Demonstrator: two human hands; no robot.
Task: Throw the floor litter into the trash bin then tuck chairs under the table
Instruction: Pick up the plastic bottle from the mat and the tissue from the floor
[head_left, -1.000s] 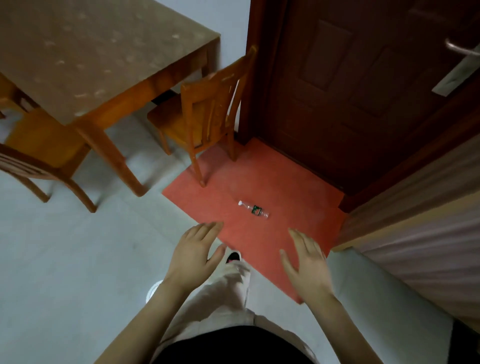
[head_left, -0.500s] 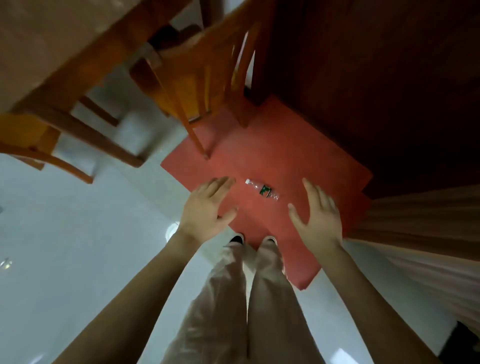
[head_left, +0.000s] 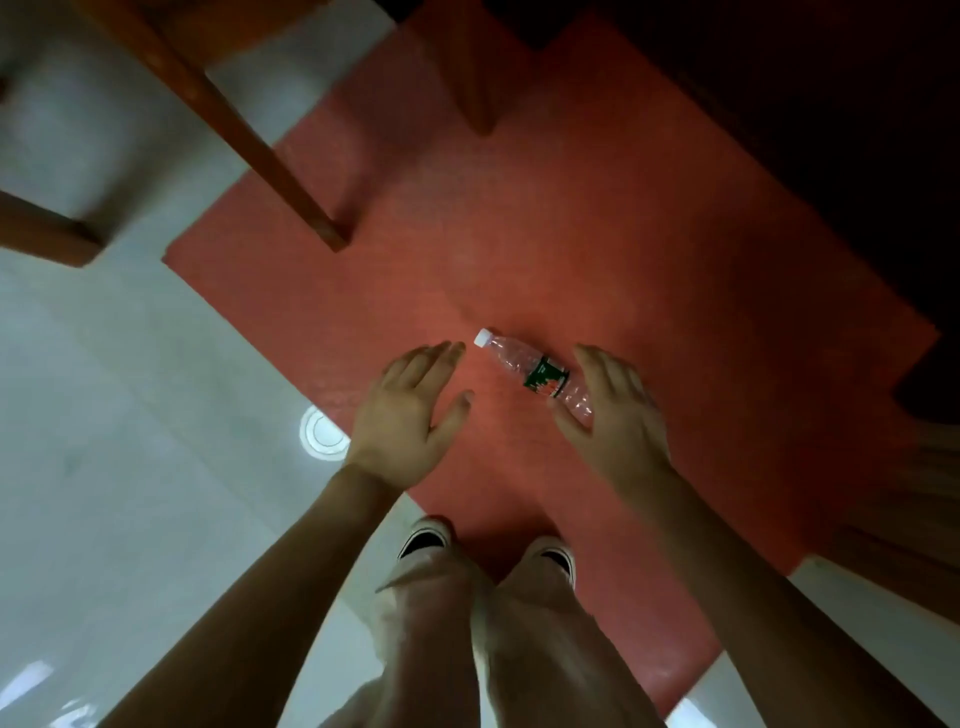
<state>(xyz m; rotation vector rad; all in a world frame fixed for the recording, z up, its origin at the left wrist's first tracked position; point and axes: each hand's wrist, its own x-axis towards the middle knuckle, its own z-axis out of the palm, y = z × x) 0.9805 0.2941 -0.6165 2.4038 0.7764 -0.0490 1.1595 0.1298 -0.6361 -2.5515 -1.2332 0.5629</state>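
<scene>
As they drop closer, right hand (head_left: 618, 410) over bottle (head_left: 535, 371), left hand (head_left: 410, 415) beside it.

Both hands (head_left: 511, 410) have dropped beside the bottle (head_left: 535, 370).

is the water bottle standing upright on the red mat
No, the plastic water bottle lies on its side on the red mat, between the two open hands.
</scene>
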